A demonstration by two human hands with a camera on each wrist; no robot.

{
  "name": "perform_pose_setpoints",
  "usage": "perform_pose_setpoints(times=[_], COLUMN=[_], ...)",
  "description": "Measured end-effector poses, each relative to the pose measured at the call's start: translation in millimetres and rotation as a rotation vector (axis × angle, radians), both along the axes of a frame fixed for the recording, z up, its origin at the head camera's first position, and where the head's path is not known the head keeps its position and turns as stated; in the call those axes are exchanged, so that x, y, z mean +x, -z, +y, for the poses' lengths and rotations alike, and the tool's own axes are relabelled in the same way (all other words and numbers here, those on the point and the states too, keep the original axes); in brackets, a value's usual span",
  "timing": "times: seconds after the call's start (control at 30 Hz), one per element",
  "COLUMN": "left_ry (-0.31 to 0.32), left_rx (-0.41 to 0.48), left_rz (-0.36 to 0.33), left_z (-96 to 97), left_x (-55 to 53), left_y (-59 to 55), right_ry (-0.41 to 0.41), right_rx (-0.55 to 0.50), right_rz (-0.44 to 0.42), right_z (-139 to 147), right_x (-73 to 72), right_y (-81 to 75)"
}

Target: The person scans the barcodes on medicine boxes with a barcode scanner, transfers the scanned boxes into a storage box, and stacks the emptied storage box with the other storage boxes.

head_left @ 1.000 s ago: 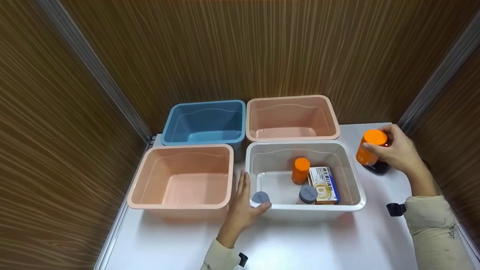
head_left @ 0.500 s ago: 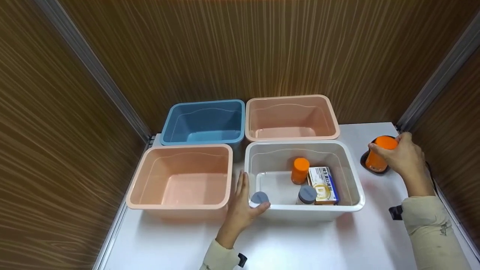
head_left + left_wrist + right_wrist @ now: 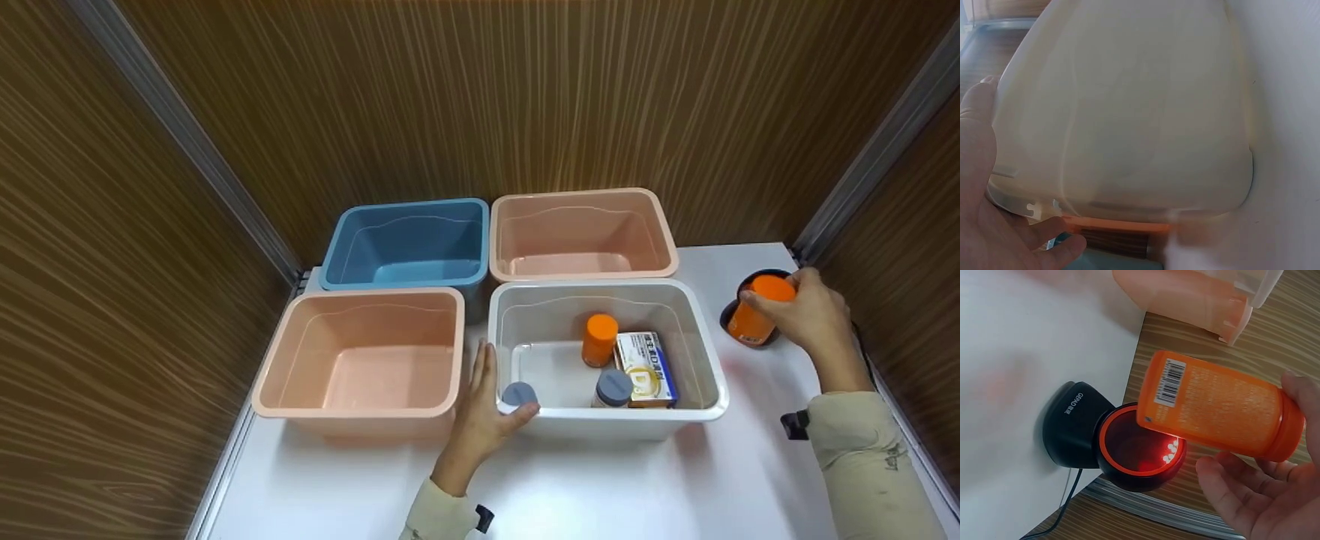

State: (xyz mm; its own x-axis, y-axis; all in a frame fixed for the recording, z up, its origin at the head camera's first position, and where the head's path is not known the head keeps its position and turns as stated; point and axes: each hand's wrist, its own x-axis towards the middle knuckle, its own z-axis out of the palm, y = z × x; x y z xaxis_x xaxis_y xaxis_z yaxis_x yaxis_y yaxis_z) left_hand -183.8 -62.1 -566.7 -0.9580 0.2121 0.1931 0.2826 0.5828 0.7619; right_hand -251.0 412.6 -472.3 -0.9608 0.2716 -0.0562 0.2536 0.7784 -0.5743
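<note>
At the near-left corner of the white bin (image 3: 637,414), the left hand (image 3: 478,424) lay unclenched, fingers straight along the outer wall and thumb spread over the near rim. Inside that bin, toward its right end, sat a white-and-blue carton (image 3: 646,369). Farther right, the right hand (image 3: 819,319) grasped an orange bottle (image 3: 752,322) at its cap, thumb opposing fingers, holding it tilted before the red-lit window of a black barcode scanner (image 3: 1075,424).
</note>
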Motion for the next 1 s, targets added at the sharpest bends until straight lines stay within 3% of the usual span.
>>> perform_pose_setpoints(times=[0.43, 0.77, 1.0], left_ry=[-0.009, -0.001, 0.001], left_rx=[-0.005, 0.011, 0.004], left_rz=[-0.012, -0.014, -0.024], left_z=[-0.5, -0.7, -0.5], left_x=[0.2, 0.6, -0.4], left_y=[-1.0, -1.5, -1.0], right_ry=[-0.108, -0.217, -0.204], right_rx=[-0.064, -0.007, 0.093], right_rz=[0.043, 0.086, 0.13], right_z=[-3, -5, -4], right_x=[-1.8, -6.6, -9.2], right_y=[-5.4, -5.2, -4.2])
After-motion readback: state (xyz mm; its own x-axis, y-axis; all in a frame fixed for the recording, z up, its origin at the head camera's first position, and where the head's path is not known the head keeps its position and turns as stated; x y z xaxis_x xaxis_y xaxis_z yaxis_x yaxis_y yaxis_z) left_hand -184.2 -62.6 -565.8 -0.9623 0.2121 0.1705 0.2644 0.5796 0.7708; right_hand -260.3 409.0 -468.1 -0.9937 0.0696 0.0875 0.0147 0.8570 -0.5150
